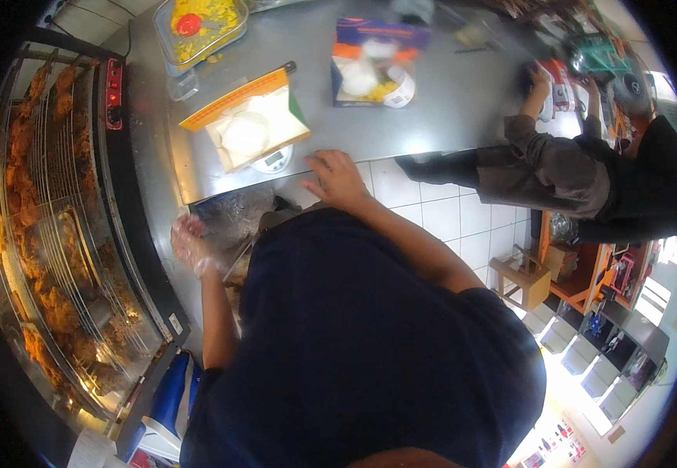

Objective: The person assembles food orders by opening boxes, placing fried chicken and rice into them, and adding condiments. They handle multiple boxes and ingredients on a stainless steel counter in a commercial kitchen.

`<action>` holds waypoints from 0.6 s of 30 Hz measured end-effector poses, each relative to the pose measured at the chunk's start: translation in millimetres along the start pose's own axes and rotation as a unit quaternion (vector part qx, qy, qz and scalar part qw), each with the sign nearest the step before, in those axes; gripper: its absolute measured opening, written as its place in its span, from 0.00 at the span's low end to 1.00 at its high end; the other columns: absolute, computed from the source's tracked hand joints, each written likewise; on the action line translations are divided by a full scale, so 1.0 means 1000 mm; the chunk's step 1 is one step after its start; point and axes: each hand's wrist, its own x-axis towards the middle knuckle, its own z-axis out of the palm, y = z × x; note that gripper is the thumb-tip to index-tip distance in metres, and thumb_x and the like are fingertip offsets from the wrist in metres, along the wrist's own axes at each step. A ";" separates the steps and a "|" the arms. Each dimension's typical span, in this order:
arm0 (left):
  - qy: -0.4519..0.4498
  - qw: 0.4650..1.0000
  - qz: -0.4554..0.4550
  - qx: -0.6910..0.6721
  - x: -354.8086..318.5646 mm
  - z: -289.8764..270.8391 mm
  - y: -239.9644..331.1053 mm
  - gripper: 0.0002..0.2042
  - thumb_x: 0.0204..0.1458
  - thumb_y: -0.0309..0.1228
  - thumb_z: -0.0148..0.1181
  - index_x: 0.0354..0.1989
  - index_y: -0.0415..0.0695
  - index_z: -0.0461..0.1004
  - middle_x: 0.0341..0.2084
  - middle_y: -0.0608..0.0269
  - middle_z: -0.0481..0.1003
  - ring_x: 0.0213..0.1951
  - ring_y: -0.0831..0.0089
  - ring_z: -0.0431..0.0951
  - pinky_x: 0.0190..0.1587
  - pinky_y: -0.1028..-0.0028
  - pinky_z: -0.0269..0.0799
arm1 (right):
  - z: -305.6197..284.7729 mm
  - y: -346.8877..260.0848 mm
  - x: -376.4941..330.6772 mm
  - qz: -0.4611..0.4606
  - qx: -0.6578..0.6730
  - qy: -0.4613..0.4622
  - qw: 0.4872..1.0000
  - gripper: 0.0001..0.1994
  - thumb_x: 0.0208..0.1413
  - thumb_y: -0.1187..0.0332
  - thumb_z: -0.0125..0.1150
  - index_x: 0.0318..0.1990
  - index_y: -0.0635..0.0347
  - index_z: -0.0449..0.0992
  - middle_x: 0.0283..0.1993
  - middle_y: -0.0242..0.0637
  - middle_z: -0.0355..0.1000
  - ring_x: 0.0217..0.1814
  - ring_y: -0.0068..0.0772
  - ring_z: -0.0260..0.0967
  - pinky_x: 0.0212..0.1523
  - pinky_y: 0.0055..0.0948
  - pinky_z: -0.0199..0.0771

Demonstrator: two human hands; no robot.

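Observation:
My right hand, bare, is at the counter's front edge with its fingers apart and nothing in them. Close to it, a white digital kitchen scale sits under an opened paper food box with an orange edge. A round white mound of what looks like rice lies in that box. My left hand wears a clear plastic glove and is just below the counter's left front corner. Its fingers look bent, but blur and the glove hide whether they hold anything.
Behind stands a blue and orange box with white and yellow food and a white tub. A tray of yellow food holds a red round item. Left is a heated cabinet of fried pieces. A co-worker works at the right.

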 end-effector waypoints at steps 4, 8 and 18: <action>-0.032 0.999 0.029 -0.024 -0.047 0.025 0.013 0.18 0.58 0.42 0.50 0.35 0.37 0.75 0.24 0.60 0.76 0.28 0.73 0.74 0.31 0.75 0.68 | -0.050 0.061 -0.013 0.111 0.066 0.141 0.981 0.15 0.50 0.64 0.61 0.43 0.61 0.74 0.41 0.45 0.70 0.45 0.48 0.66 0.47 0.41 0.66; -0.159 0.976 0.152 0.005 -0.102 0.106 0.059 0.15 0.57 0.37 0.53 0.27 0.36 0.76 0.21 0.60 0.75 0.24 0.73 0.74 0.30 0.74 0.69 | -0.088 0.124 -0.033 0.155 0.081 0.205 0.963 0.04 0.51 0.74 0.57 0.33 0.64 0.72 0.37 0.45 0.70 0.36 0.46 0.69 0.38 0.36 0.70; -0.090 0.993 0.069 0.016 -0.107 0.104 0.034 0.19 0.59 0.43 0.49 0.29 0.36 0.72 0.21 0.61 0.73 0.23 0.73 0.72 0.26 0.75 0.67 | -0.105 0.144 -0.043 0.165 0.250 0.031 0.954 0.06 0.51 0.75 0.56 0.37 0.62 0.71 0.34 0.40 0.70 0.33 0.35 0.70 0.33 0.30 0.70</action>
